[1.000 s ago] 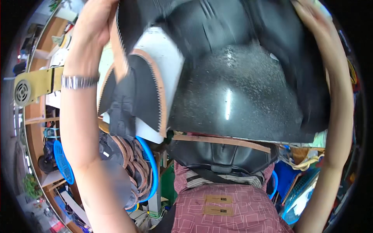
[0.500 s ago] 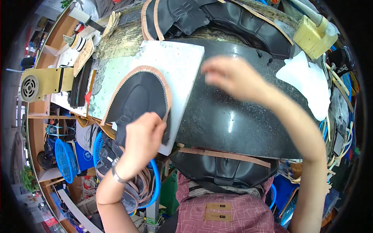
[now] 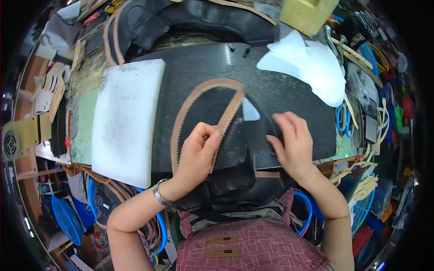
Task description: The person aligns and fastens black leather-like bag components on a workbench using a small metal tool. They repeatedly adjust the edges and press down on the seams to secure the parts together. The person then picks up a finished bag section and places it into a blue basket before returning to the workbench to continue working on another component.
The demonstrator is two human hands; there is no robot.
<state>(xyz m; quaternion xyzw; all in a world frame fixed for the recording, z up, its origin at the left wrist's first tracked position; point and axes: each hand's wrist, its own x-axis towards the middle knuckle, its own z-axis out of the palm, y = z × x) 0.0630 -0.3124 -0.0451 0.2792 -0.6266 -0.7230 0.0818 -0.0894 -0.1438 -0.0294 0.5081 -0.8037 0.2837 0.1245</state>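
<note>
One dark slab point(image 3: 181, 74) spans the frame's middle, partly hidden. One white board point(image 3: 126, 119) lies left; black pieces point(image 3: 212, 20), too overlapped to count, are cut off at the top. One tan-edged black piece point(image 3: 199, 107) is at centre: the left hand point(image 3: 199, 151) pinches its edging point(image 3: 230, 111); the right hand point(image 3: 294, 147), thumb and fingers parted, is alongside, contact unclear.

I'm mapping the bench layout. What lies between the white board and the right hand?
Going rightward in the head view: a strip of dark slab, then the black piece with tan edging, pinched by the left hand.
</note>
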